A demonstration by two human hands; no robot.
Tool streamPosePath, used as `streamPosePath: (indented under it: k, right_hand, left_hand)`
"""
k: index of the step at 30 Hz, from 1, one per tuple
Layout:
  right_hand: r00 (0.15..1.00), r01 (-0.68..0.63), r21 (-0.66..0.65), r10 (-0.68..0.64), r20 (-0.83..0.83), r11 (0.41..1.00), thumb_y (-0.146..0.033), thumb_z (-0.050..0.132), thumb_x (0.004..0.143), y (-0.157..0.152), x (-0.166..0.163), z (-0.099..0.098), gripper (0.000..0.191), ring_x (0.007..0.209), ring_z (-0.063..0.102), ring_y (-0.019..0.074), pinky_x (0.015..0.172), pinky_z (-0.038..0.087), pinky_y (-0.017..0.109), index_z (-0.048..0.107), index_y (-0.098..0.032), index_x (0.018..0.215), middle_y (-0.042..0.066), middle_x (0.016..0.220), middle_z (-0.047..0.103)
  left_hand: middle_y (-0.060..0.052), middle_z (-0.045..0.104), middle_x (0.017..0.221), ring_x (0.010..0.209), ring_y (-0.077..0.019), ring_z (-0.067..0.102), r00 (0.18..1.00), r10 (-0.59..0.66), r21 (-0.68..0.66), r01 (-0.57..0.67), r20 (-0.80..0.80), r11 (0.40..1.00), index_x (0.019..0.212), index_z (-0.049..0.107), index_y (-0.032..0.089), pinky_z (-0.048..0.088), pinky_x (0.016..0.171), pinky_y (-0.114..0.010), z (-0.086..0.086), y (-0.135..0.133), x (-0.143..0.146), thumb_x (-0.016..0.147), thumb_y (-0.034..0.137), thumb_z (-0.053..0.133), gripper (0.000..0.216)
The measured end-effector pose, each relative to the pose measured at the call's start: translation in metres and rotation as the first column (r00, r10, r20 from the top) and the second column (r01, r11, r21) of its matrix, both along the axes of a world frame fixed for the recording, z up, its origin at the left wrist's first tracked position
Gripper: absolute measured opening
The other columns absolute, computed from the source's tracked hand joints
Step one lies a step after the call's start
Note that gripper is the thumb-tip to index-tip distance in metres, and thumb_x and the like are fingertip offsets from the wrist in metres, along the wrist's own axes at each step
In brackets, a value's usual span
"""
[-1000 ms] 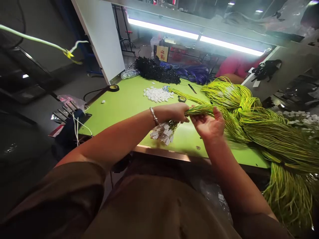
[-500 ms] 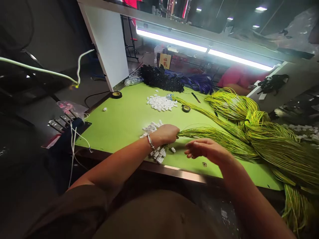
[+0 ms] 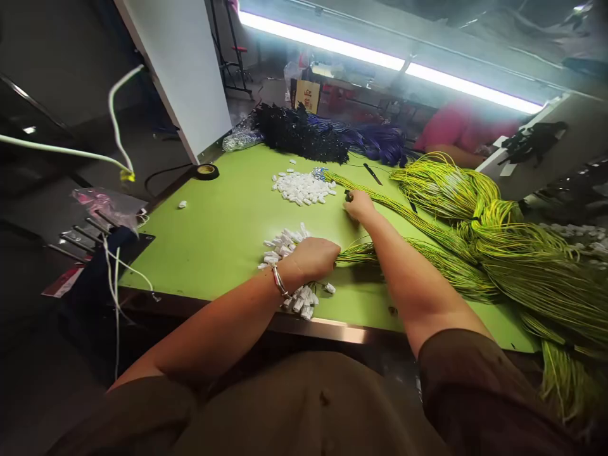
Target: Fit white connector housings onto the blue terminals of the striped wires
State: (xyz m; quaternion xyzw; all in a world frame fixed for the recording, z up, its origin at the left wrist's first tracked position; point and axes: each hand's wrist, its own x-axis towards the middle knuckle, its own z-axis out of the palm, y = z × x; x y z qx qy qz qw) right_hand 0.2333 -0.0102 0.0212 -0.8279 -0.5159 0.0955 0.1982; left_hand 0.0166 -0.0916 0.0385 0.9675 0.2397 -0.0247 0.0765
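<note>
My left hand (image 3: 316, 258) is closed around a bundle of yellow-green wires (image 3: 356, 252) near its connector end. White plastic connectors (image 3: 285, 244) on that bundle fan out behind and below the wrist. Farther forward, my right hand (image 3: 360, 208) has its fingers closed on a roll of black tape (image 3: 349, 196), which is mostly hidden by the fingers. A loose heap of white connector housings (image 3: 304, 189) lies left of the right hand. Beside it, a second strand of yellow-green wires (image 3: 394, 208) runs to the right.
Another black tape roll (image 3: 206, 171) lies at the left table edge. Black connectors (image 3: 299, 136) with purple wires are piled at the back. A large wire bundle (image 3: 494, 221) covers the right side. A dark, slim tool (image 3: 373, 174) lies near the back. Someone's pink sleeve (image 3: 446, 130) shows behind.
My right hand has moved forward from beside the wire bundle and taken hold of the black tape roll. My left hand keeps its grip on the wires. The view has tilted down somewhat.
</note>
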Motion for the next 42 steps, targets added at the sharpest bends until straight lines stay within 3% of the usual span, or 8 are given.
streamPosePath:
  k: [4,9,13,19,23,29,37,42]
  right_hand:
    - [0.999,0.014,-0.004,-0.013,0.031,1.000,-0.012,0.065,0.069,-0.015,0.006,-0.004,0.020,0.094,0.063,0.0267,0.083,0.047,0.033,0.073,-0.014,0.086,0.014,0.097,0.072]
    - [0.997,-0.043,0.128,0.049,-0.051,0.991,-0.024,0.062,0.077,-0.061,0.003,0.029,0.022,0.069,0.059,0.0159,0.065,0.046,0.026,0.073,-0.012,0.092,0.005,0.073,0.068]
    - [0.813,-0.072,0.462,0.320,-0.486,0.884,-0.041,0.064,0.081,-0.142,-0.022,0.057,0.030,0.046,0.041,0.0085,0.044,0.032,0.023,0.073,-0.016,0.095,0.000,0.058,0.059]
    - [0.625,-0.050,0.219,0.201,-0.754,0.974,-0.048,0.075,0.070,-0.238,-0.063,0.033,0.032,0.042,0.037,0.0072,0.036,0.025,0.023,0.073,-0.018,0.082,0.000,0.059,0.061]
    - [0.698,-0.019,0.159,0.127,-0.705,0.987,-0.050,0.071,0.071,-0.239,-0.070,0.017,0.034,0.042,0.034,0.0072,0.036,0.018,0.023,0.073,-0.017,0.080,-0.001,0.055,0.055]
    - [0.735,-0.023,0.225,0.169,-0.657,0.974,-0.048,0.070,0.071,-0.217,-0.077,0.016,0.031,0.046,0.036,0.0077,0.041,0.025,0.024,0.070,-0.017,0.072,0.001,0.062,0.061]
    - [0.618,0.027,0.252,0.182,-0.765,0.967,-0.051,0.073,0.067,-0.213,-0.086,0.007,0.036,0.046,0.038,0.0066,0.041,0.031,0.022,0.068,-0.016,0.071,0.000,0.062,0.059]
    - [0.377,0.105,0.203,0.150,-0.914,0.974,-0.048,0.080,0.061,-0.215,-0.085,0.012,0.036,0.041,0.028,0.0039,0.037,0.021,0.020,0.064,-0.017,0.070,-0.005,0.049,0.048]
  left_hand:
    - [-0.010,0.071,0.094,0.086,-0.0250,0.066,0.999,-0.030,-0.074,0.028,-0.024,0.997,0.096,0.068,0.018,0.048,0.070,-0.031,0.005,0.005,-0.006,0.077,0.023,0.053,0.025]
    - [-0.009,0.071,0.097,0.085,-0.0209,0.064,0.996,-0.084,-0.195,0.081,-0.003,0.977,0.099,0.068,0.018,0.046,0.071,-0.027,0.010,0.010,-0.011,0.073,0.019,0.053,0.030]
    - [-0.010,0.071,0.098,0.086,-0.0216,0.064,0.999,-0.014,-0.173,0.021,0.043,0.985,0.099,0.070,0.017,0.045,0.071,-0.027,0.008,0.013,-0.004,0.076,0.021,0.053,0.029]
    - [-0.009,0.070,0.084,0.070,-0.0171,0.060,0.993,0.070,-0.289,-0.039,0.096,0.957,0.096,0.070,0.013,0.042,0.062,-0.026,0.026,0.015,0.007,0.076,0.019,0.056,0.025]
    - [-0.005,0.064,0.069,0.054,-0.0110,0.048,0.986,0.077,-0.451,-0.003,0.145,0.893,0.093,0.069,0.009,0.036,0.053,-0.024,0.041,0.010,0.007,0.079,0.021,0.053,0.024]
    - [-0.006,0.064,0.074,0.058,-0.0109,0.046,0.993,0.061,-0.429,-0.014,0.097,0.903,0.091,0.069,0.008,0.035,0.054,-0.025,0.050,0.000,0.001,0.072,0.017,0.053,0.026]
    - [-0.011,0.069,0.088,0.070,-0.0170,0.058,0.989,-0.110,-0.335,0.072,-0.096,0.940,0.099,0.069,0.007,0.042,0.062,-0.026,0.055,-0.004,0.002,0.075,0.016,0.049,0.032]
    - [-0.015,0.068,0.103,0.084,-0.0215,0.063,0.996,-0.073,-0.124,0.067,-0.045,0.990,0.111,0.061,0.010,0.044,0.069,-0.028,0.043,-0.014,-0.002,0.080,0.011,0.048,0.034]
